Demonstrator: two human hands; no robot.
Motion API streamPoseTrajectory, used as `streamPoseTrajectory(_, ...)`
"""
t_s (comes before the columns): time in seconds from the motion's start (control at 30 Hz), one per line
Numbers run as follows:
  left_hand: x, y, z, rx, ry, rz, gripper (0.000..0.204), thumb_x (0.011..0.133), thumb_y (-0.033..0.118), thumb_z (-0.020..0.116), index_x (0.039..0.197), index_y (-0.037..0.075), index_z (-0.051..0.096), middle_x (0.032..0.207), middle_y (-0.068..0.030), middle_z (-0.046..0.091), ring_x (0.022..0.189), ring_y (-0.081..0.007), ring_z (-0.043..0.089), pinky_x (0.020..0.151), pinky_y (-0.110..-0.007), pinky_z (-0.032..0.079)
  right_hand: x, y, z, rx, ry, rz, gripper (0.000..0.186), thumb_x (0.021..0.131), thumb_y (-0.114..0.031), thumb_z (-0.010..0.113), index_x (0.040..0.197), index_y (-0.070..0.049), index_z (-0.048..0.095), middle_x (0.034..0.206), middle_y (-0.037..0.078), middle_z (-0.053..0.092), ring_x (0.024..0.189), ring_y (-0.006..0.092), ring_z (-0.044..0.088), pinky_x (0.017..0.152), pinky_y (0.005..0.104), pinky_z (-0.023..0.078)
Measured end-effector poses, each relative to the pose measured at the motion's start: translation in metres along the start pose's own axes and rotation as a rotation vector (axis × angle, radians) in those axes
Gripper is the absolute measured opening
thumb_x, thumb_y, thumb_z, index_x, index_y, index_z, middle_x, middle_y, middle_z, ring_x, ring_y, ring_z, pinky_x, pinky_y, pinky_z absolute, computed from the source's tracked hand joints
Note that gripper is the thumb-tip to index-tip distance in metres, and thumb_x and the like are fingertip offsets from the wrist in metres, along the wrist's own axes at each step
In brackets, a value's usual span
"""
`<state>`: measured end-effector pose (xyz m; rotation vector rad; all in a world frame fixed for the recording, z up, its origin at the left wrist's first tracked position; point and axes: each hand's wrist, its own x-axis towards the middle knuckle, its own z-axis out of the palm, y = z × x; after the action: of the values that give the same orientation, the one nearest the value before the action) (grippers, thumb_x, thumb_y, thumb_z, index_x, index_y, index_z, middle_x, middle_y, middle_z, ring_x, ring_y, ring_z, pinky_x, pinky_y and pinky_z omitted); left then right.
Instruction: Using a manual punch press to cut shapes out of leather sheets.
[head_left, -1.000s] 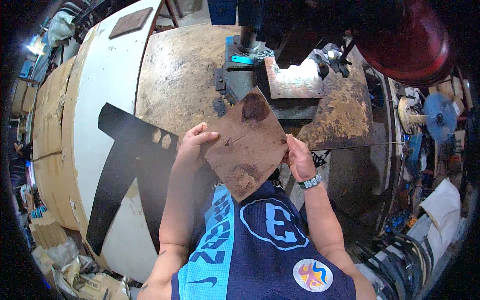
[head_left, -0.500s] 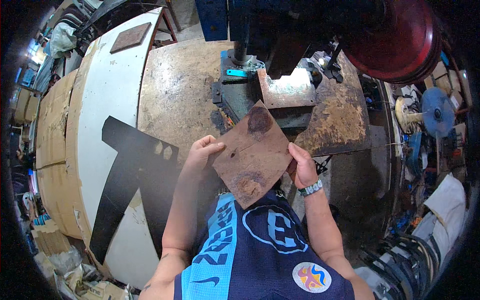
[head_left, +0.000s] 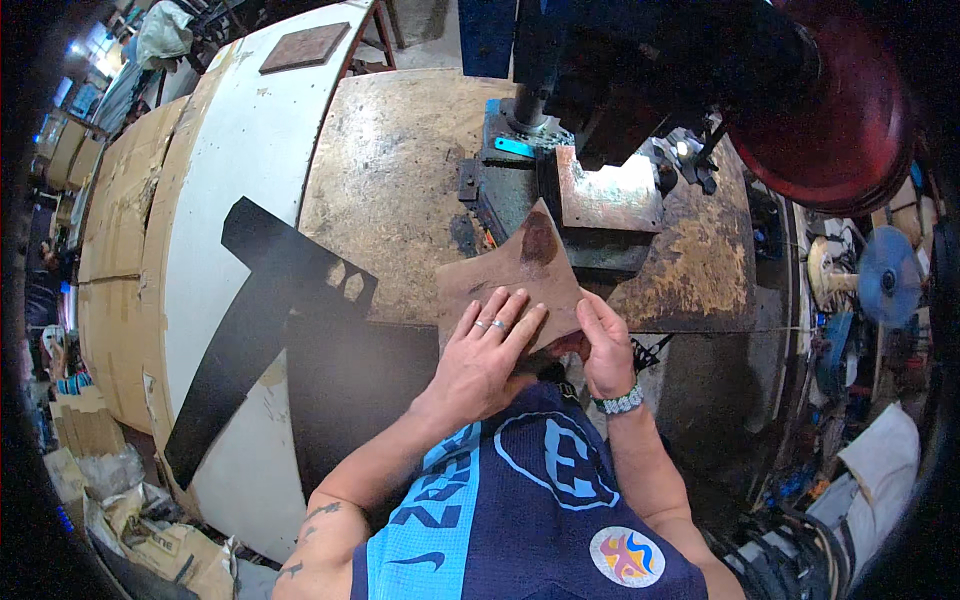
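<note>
The left hand (head_left: 480, 365) on my feed lies palm down across the near part of a brown sheet (head_left: 515, 275), its fingers loosely spread over the face, rings showing on two of them; I can't see it gripping an edge. The right hand (head_left: 605, 345) pinches the sheet at its right side, thumb on top and fingers curled under.

The sheet sits right under both hands, in front of the dark blue jersey (head_left: 535, 470). I read it as roughly squarish, with no clear long axis from here. Its dark-stained corner points away from the body, toward the bright metal block (head_left: 605, 190) on the desk (head_left: 385, 170). That corner comes near the block's left front; I can't tell whether they touch. The right hand is the nearer one to the block, almost straight below it in my view, while the left is farther back and to the side. A black sheet (head_left: 285, 265) lies off to the left.
</note>
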<state>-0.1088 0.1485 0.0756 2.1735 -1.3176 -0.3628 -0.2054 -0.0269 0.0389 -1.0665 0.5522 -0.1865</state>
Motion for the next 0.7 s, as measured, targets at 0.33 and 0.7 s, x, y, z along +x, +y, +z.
streamPoseTrajectory(0.33, -0.028, -0.045, -0.010, -1.182, 0.378, -0.324, 0.028, 0.100, 0.009, 0.052, 0.125, -0.001, 0.059, 0.113, -0.0096, 0.067, 0.102, -0.0149, 0.061, 0.088, -0.030, 0.049, 0.016, 0.011, 0.008, -0.413, -0.008, -0.194, 0.045, 0.105, -0.026, 0.048, 0.141, 0.001, 0.045, 0.128, 0.009, 0.060, 0.112, 0.0145, 0.058, 0.094, 0.0290, 0.047)
streamPoseTrajectory(0.7, -0.008, -0.095, 0.025, -1.737, 0.296, -0.412, 0.034, 0.095, 0.017, 0.063, 0.122, -0.003, 0.058, 0.117, -0.0132, 0.067, 0.105, -0.0225, 0.065, 0.092, -0.038, 0.051, 0.027, 0.008, -0.011, -0.389, 0.033, -0.273, 0.033, 0.098, -0.018, 0.063, 0.125, 0.001, 0.062, 0.112, 0.006, 0.069, 0.099, 0.0126, 0.064, 0.087, 0.0272, 0.050)
